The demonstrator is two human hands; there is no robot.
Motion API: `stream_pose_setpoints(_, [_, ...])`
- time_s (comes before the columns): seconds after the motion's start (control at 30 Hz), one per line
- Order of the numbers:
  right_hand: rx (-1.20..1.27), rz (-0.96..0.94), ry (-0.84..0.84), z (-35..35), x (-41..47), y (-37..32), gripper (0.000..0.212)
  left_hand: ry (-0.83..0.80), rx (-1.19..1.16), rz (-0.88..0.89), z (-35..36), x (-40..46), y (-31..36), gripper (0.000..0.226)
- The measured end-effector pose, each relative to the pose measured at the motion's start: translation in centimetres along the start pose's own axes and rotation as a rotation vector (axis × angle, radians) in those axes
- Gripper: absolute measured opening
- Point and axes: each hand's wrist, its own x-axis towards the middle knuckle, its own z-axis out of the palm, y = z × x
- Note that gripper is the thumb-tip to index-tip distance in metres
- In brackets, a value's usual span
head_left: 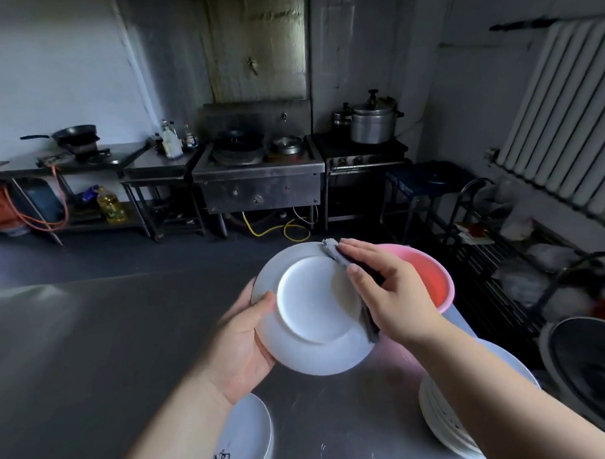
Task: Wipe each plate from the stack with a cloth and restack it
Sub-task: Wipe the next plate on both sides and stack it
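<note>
Head view is looking down on a steel worktop (92,339), with everything placed around the white plate (314,308) being held above it. Nearest the person, below that plate, a wiped plate (246,434) is lying to its left and the waiting stack (448,420) is sitting to its right, probably so clean and unwiped pieces are staying apart. The left hand (243,341) is gripping the plate's left rim, thumb curled over the edge, tilting its face upward for wiping. The right hand (389,291) is pressing a grey cloth (332,250) against the plate's right and far rim, fingers curled over it. Just beyond the plate, a pink basin (429,276) is standing, likely for rinsing the cloth. Far behind the plate, a stove (258,172) is lining the wall.
</note>
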Motion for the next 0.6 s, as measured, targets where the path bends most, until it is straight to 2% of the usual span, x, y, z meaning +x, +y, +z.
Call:
stream_pose_setpoints(0.07, [-0.101,-0.059,0.018,0.7,-0.9,0.3,0.043,0.032,-0.013,0.041,0.1,0.0,-0.1,0.044])
stream_pose_setpoints(0.13, [-0.199,-0.066,0.045,2.6,-3.6,0.9,0.061,0.068,-0.038,0.077,-0.1,0.1,-0.5,0.043])
stream_pose_setpoints(0.23, [-0.226,-0.029,-0.030,4.9,-7.3,1.2,0.080,0.093,-0.068,0.098,-0.4,0.1,-0.9,0.043])
stream_pose_setpoints(0.33, [-0.292,-0.010,-0.039,3.8,-5.0,1.6,0.077,0.094,-0.098,0.082,-0.5,0.0,-1.5,0.044])
stream_pose_setpoints(0.43, [-0.234,0.019,-0.008,2.5,-1.6,1.5,0.069,0.093,-0.146,0.118,-0.1,0.2,-2.2,0.045])
stream_pose_setpoints(0.53, [-0.212,0.015,0.059,4.3,-3.4,1.5,0.072,0.081,-0.225,0.147,0.5,0.7,-2.8,0.046])
stream_pose_setpoints(0.6, [-0.100,0.098,0.082,6.2,-5.9,1.3,0.072,0.064,-0.208,0.156,0.6,0.8,-3.2,0.049])
